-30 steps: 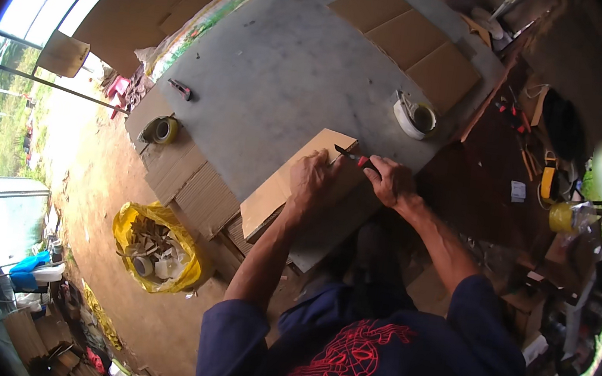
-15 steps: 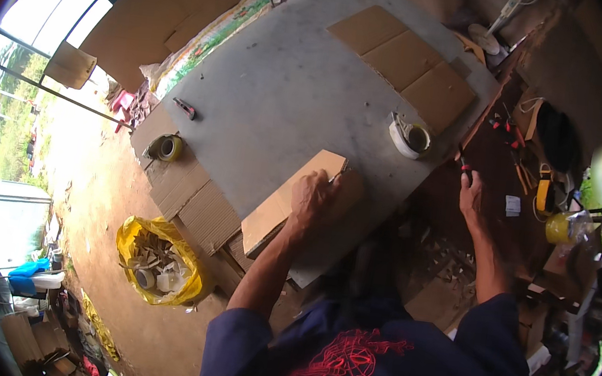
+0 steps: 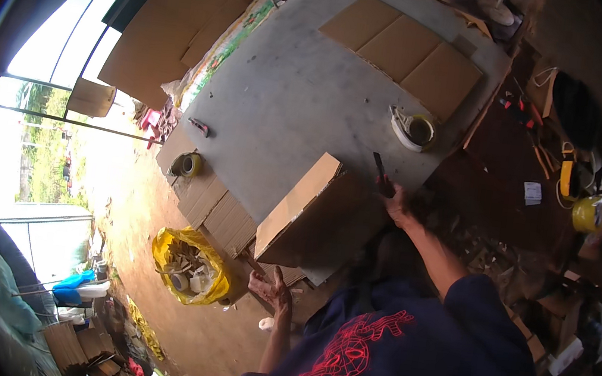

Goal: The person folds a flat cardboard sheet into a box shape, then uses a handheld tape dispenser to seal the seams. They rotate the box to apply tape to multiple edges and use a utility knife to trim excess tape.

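Observation:
My right hand (image 3: 395, 202) is closed around a red-handled knife (image 3: 380, 169) with a dark blade pointing away from me, just right of a cardboard box (image 3: 298, 201). This box stands at the table's near edge, its pale narrow face up and its near side in shadow. My left hand (image 3: 272, 288) is below the box's near left corner, off the table, with its fingers apart and palm partly showing. A thin brown strip shows beside its fingertips; whether they touch it I cannot tell. The grey table (image 3: 274, 102) lies under the box.
A flattened cardboard sheet (image 3: 401, 48) lies at the table's far side. One tape roll (image 3: 411, 132) sits at the right, another tape roll (image 3: 186, 165) at the left near a small cutter (image 3: 199, 127). A yellow bag (image 3: 190, 268) of scraps stands on the floor. Tools (image 3: 527, 122) lie at the right.
My left hand has left the box top and dropped below its near left corner. My right hand has swung left with the knife, beside the box. The box now shows more of its near side.

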Available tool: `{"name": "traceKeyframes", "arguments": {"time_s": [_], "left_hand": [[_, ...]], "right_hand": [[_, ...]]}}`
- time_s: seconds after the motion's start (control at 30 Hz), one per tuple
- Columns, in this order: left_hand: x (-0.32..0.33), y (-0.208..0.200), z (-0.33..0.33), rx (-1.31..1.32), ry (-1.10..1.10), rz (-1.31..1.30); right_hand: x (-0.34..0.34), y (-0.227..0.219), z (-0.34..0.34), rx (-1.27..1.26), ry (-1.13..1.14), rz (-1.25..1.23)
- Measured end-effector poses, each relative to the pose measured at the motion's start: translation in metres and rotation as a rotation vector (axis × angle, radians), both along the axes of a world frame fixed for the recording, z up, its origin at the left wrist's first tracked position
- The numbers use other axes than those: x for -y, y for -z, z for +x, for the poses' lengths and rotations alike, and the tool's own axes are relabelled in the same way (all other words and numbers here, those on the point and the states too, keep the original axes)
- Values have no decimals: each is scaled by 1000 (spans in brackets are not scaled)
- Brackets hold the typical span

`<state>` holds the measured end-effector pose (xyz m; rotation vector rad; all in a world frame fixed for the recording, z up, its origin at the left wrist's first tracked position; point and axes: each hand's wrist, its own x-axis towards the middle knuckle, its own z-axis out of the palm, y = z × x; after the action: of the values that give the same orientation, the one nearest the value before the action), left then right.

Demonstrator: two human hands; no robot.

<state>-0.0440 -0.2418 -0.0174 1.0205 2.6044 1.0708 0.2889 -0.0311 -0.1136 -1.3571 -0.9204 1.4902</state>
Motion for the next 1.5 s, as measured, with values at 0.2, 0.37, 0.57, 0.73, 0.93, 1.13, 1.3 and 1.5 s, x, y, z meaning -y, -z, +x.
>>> {"name": "traceKeyframes", "arguments": {"time_s": [0.2, 0.37, 0.57, 0.73, 0.93, 1.13, 1.3, 1.5], "left_hand": [[11, 79, -18, 743, -141, 105], [-37, -28, -16, 330, -63, 139], [-91, -28, -66, 521, -8, -86], [-140, -69, -10, -442, 332, -359], [-222, -58, 39, -61, 947, -131], [-246, -36, 40, -239, 1032, -217], [-245, -22, 31, -233, 1021, -163], [-245, -48, 43, -156, 961, -168]], "right_hand": [[-18, 19, -29, 60, -116, 34], [-52, -136, -44, 183, -337, -121], [-85, -149, -36, -19, -298, -80], [-50, -138, 16, -185, -339, -267], [-31, -112, 16, -105, -398, -168], [-25, -118, -15, 156, -479, 41], [-22, -139, -61, 414, -488, 152], [-15, -106, -68, 1, -364, 75]]}}
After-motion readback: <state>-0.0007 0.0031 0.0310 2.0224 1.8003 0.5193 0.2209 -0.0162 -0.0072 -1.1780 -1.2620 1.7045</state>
